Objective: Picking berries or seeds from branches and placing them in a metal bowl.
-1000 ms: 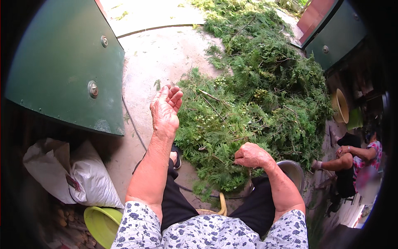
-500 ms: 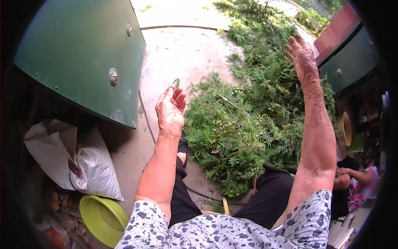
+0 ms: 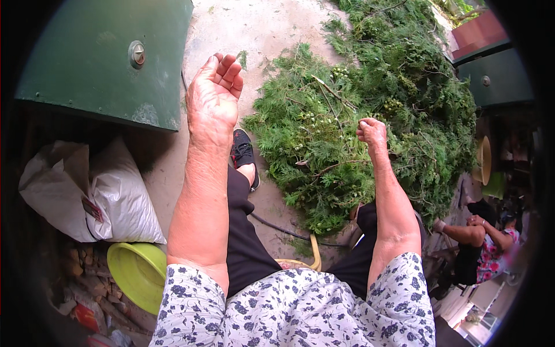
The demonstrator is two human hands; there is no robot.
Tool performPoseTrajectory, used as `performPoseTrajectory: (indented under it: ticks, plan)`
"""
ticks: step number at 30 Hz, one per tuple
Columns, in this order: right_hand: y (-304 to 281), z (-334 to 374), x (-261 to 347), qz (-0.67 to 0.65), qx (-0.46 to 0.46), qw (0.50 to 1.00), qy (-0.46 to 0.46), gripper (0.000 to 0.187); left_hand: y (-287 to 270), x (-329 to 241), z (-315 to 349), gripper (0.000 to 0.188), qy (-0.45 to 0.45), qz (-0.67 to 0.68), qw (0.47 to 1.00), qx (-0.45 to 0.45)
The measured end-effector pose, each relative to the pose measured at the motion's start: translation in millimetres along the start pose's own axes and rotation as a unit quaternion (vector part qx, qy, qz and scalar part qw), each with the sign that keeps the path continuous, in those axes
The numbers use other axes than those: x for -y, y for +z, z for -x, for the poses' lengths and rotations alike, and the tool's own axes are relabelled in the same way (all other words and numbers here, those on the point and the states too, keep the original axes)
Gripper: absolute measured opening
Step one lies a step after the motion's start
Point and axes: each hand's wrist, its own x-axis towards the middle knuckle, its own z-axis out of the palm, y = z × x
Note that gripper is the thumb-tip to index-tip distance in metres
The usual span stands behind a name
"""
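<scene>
My left hand [image 3: 214,98] is raised over the floor with the palm up. Its fingers are loosely curled and apart, and the palm holds nothing. My right hand [image 3: 373,132] is closed into a fist above the heap of green conifer branches [image 3: 324,133]. Whether anything is inside that fist is hidden. The heap has flat, feathery leaves and small pale cones, and it spreads from near my right knee to the far right. A bare cut stick [image 3: 333,91] lies on top of it.
A green metal panel [image 3: 98,63] stands at left above a white sack [image 3: 124,196] and a yellow-green basin [image 3: 136,274]. A dark hose [image 3: 280,227] crosses the floor by my shoe [image 3: 242,150]. At right, another person [image 3: 483,243] sits with hands together.
My right hand has come back from the far right and closed from spread fingers. My left hand stays palm up. The view has tilted down, showing more of my lap.
</scene>
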Motion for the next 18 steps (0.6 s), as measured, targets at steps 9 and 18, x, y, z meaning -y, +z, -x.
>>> performPoseTrajectory:
  ticks: [9, 18]
  plan:
    - [86.3, 4.5, -44.1, 0.302, 0.055, 0.946, -0.104, 0.045, 3.1, 8.0, 8.0, 0.015, -0.003, -0.022, 1.000, -0.004]
    - [80.8, 25.6, -40.3, 0.232, 0.137, 0.961, -0.059, 0.024, 4.8, 17.1, 15.5, 0.018, -0.026, -0.030, 0.999, 0.027]
